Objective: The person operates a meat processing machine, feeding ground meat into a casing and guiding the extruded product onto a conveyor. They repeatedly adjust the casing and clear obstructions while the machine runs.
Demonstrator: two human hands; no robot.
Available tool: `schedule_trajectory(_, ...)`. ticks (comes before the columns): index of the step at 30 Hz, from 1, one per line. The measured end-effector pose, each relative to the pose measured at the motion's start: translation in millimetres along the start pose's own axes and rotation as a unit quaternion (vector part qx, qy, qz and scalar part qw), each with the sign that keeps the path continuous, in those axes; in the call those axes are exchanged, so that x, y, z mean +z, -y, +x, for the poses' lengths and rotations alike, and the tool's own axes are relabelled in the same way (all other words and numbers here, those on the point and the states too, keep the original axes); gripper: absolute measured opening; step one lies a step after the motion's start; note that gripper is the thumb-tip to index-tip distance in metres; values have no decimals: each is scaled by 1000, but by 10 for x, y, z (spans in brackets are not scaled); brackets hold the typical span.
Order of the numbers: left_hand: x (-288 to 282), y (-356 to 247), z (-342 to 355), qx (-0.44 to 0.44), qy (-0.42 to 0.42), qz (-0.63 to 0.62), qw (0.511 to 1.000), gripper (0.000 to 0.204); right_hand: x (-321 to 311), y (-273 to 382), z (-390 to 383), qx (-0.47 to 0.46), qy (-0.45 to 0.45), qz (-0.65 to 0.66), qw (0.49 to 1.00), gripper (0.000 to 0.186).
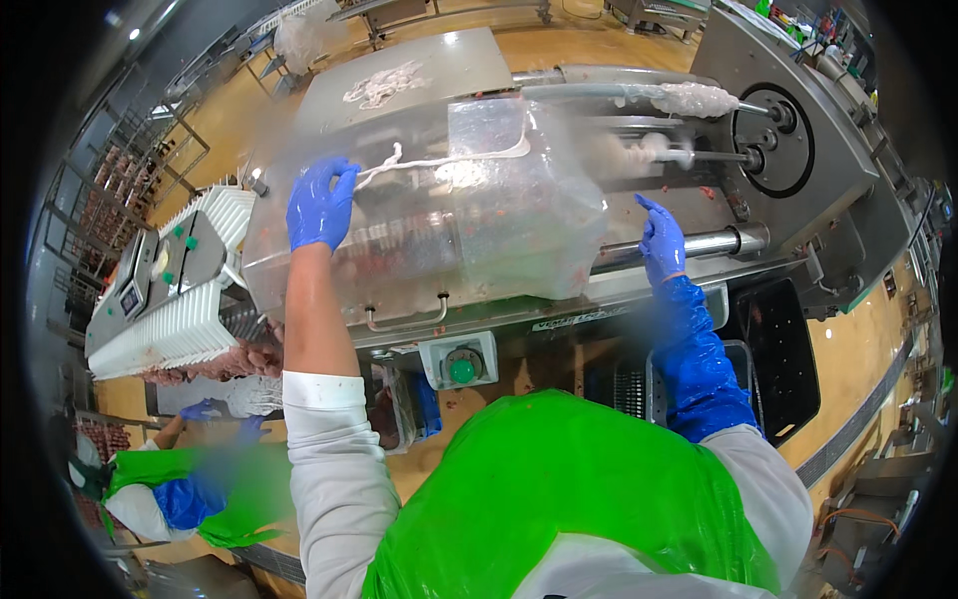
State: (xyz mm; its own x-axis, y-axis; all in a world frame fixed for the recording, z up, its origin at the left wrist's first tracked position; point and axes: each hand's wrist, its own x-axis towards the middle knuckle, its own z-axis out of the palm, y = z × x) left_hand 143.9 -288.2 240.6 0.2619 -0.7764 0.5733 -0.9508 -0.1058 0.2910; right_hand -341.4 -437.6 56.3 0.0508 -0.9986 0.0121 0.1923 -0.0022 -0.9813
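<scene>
My left hand (324, 205), in a blue glove, is over the left part of a clear plastic machine cover (419, 235). Its thumb and fingertips are pinched at the end of a white, stringy sausage casing (444, 162), which stretches to the right across the cover. My right hand (661, 240), also blue-gloved, has its fingers apart and holds nothing; it hovers by the cover's right edge, near a steel bar. Beyond it, two filling tubes reach out from a round plate. Bunched casing (699, 98) sits on the far tube, and a blurred white casing (649, 152) on the nearer one.
More casing strands (384, 85) lie on a steel top behind the cover. A green button (462, 371) is on the machine's front. Black crates (778, 359) stand at lower right. At left are a white slatted conveyor (190, 329) with meat beneath and a co-worker in green (190, 489).
</scene>
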Motion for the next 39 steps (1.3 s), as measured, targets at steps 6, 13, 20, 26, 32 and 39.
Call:
schedule_trajectory(6, -30, -53, 34, -52, 9, -12, 999, 27, 260, 320, -183, -84, 5, -114, 990, 34)
schedule_trajectory(13, 17, 111, 72, -17, 25, -35, 999, 30, -271, 54, -56, -373, -43, -534, 757, 30)
schedule_trajectory(20, -155, -339, -69, -88, 49, 70, 992, 33, -1929, -290, -558, -133, -265, -566, 769, 56)
schedule_trajectory(26, 6, -77, -30, -108, 7, 18, 994, 30, -2561, -1062, -804, 27, -163, -561, 811, 94)
schedule_trajectory(32, -94, -129, -75, -120, 18, 24, 992, 31, -2850, -1012, -678, 31, 13, -339, 940, 83)
schedule_trajectory(39, 0, -51, -26, -110, 27, 29, 993, 33, -2870, -958, -674, 118, -13, -306, 945, 78)
